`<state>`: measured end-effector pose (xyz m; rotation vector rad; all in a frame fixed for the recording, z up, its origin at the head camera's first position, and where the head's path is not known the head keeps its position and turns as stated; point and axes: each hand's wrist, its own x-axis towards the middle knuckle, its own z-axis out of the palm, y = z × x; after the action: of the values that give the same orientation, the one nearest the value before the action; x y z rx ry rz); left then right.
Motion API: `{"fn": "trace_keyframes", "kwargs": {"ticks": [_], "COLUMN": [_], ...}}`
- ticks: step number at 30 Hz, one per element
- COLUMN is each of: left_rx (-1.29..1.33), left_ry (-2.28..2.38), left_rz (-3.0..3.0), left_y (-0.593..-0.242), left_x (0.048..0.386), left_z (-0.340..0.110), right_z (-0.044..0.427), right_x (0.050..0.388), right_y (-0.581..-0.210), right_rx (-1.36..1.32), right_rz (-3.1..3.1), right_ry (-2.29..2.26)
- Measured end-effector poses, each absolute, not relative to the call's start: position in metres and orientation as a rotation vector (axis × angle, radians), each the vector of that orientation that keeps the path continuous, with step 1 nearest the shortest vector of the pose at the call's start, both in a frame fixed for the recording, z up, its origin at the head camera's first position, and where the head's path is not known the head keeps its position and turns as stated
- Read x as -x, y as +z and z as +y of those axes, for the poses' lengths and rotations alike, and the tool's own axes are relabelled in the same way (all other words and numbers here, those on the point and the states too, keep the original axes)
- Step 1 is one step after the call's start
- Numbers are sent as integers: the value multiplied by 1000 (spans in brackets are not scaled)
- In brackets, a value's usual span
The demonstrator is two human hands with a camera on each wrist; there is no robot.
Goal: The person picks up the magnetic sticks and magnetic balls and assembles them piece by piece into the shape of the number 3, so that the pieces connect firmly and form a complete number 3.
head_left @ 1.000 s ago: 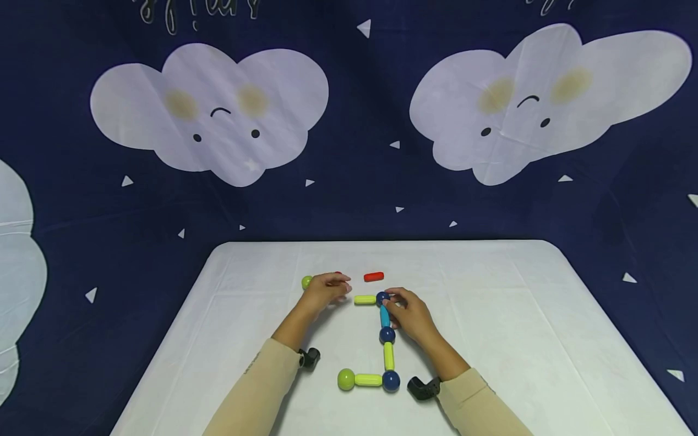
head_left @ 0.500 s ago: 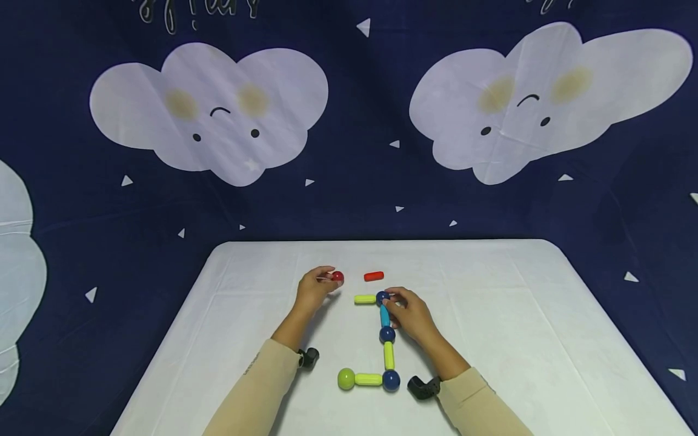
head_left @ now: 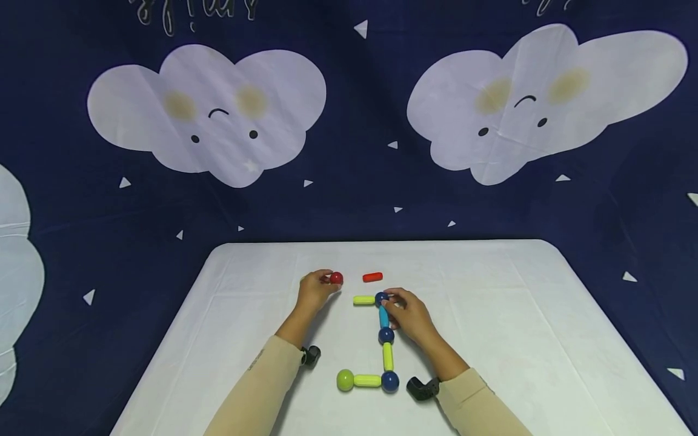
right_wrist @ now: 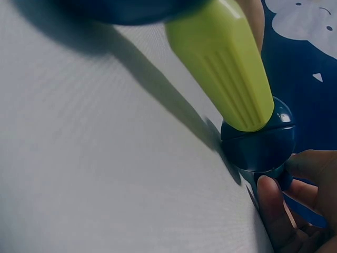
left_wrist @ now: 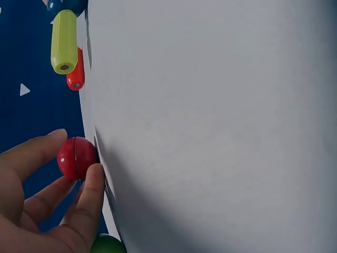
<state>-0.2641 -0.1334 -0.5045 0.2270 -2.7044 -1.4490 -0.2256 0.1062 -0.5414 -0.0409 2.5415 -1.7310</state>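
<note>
Near red rod [head_left: 373, 277], left hand [head_left: 314, 292] pinches red ball [head_left: 336, 278], right hand [head_left: 411, 313] blue ball [head_left: 380, 298].

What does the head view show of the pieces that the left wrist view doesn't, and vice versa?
Head view only: the blue rod, middle blue ball, near blue ball, near green ball and two yellow-green rods linking those balls.
Left wrist view only: the seam round the red ball and the small round inset in each visible rod end.
Both: the left grip pinching the red ball, the red rod, and the far yellow-green rod touching the far blue ball.
</note>
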Motion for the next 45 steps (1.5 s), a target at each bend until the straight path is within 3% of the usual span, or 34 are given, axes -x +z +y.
{"fn": "trace_keyframes", "kwargs": {"ticks": [17, 45], "left_rx": [-190, -100], "left_ry": [-1388, -1694], "left_rz": [-2876, -2928], "left_y": [-501, -502], "left_x": [265, 239], "left_z": [-133, -135], "right_z": [106, 105], "right_x": [226, 225], "right_y": [-541, -538], "right_rx": [42, 21], "right_rz": [2543, 2553], "right_ry": [-1730, -1686]}}
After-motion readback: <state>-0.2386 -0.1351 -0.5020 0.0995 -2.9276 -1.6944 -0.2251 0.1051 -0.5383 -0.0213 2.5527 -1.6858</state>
